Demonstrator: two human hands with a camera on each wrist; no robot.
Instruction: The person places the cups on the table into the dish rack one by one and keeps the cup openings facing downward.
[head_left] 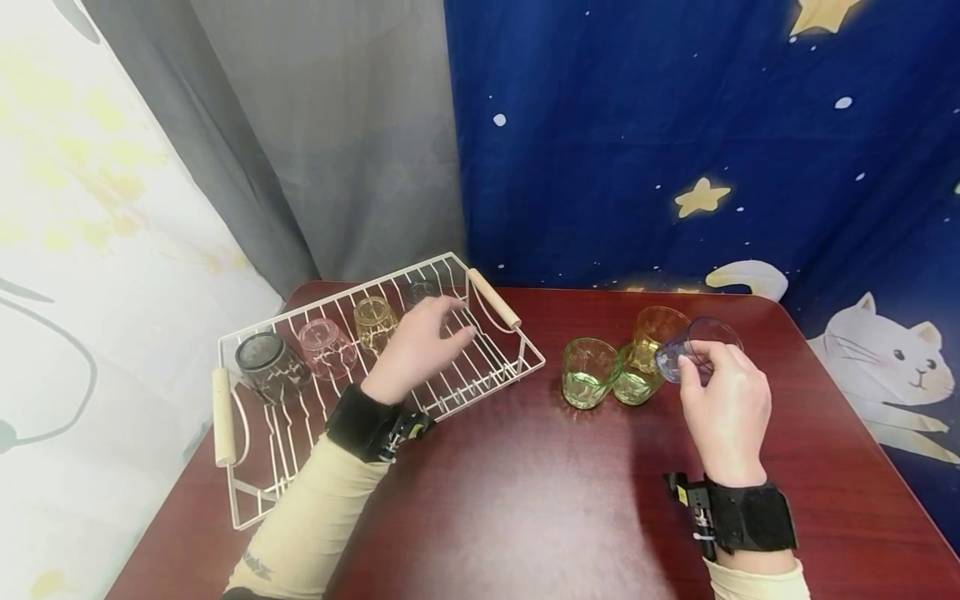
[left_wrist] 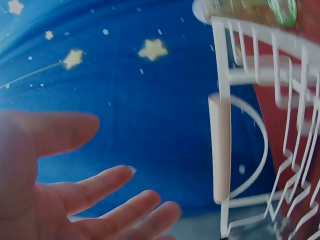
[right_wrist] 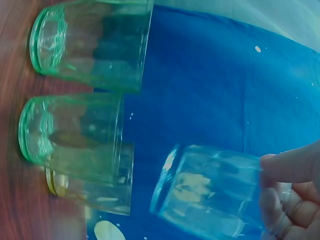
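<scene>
My right hand (head_left: 729, 400) pinches a bluish clear glass (right_wrist: 210, 192) by its rim between thumb and fingers. The glass hangs tilted, off the table, beside two green glasses (head_left: 588, 375) and a yellow glass (head_left: 660, 325), which stand upright. Over the dish rack (head_left: 491, 385) hovers my left hand (head_left: 420, 342), fingers spread and holding nothing. Inside the rack a dark grey glass (head_left: 272, 367), a pink glass (head_left: 327, 348) and an amber glass (head_left: 375, 321) sit upside down in a row. A faint greyish glass (head_left: 422, 292) is partly hidden behind the left hand.
The white wire rack has wooden handles (head_left: 493, 297) at its two ends and stands on the left of a reddish-brown table (head_left: 510, 500). Behind the table hang a grey curtain (head_left: 375, 150) and a blue star-patterned curtain (head_left: 600, 167).
</scene>
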